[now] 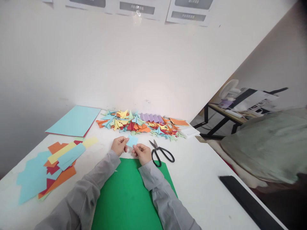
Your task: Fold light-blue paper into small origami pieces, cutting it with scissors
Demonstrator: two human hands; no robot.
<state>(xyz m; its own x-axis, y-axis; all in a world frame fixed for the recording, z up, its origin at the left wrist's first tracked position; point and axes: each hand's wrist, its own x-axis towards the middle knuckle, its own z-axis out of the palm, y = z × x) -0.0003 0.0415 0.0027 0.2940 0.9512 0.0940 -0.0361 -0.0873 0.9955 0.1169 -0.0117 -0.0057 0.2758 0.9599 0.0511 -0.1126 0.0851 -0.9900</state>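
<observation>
A small light blue paper piece point(132, 141) is pinched between both my hands just above the white table point(203, 179). My left hand point(119, 145) grips its left edge with closed fingers. My right hand point(142, 153) grips its lower right edge, also closed. Both arms wear grey sleeves and lie over a green sheet point(129, 195) close to me. Black scissors point(161, 153) lie just right of my right hand, not touched.
A row of folded coloured paper shapes point(140, 124) lies along the back wall. A light blue sheet stack point(75, 120) sits back left, loose paper scraps point(51, 166) at left. A black bar point(247, 201) lies at the right edge, beside a grey-green covered bulk point(268, 143).
</observation>
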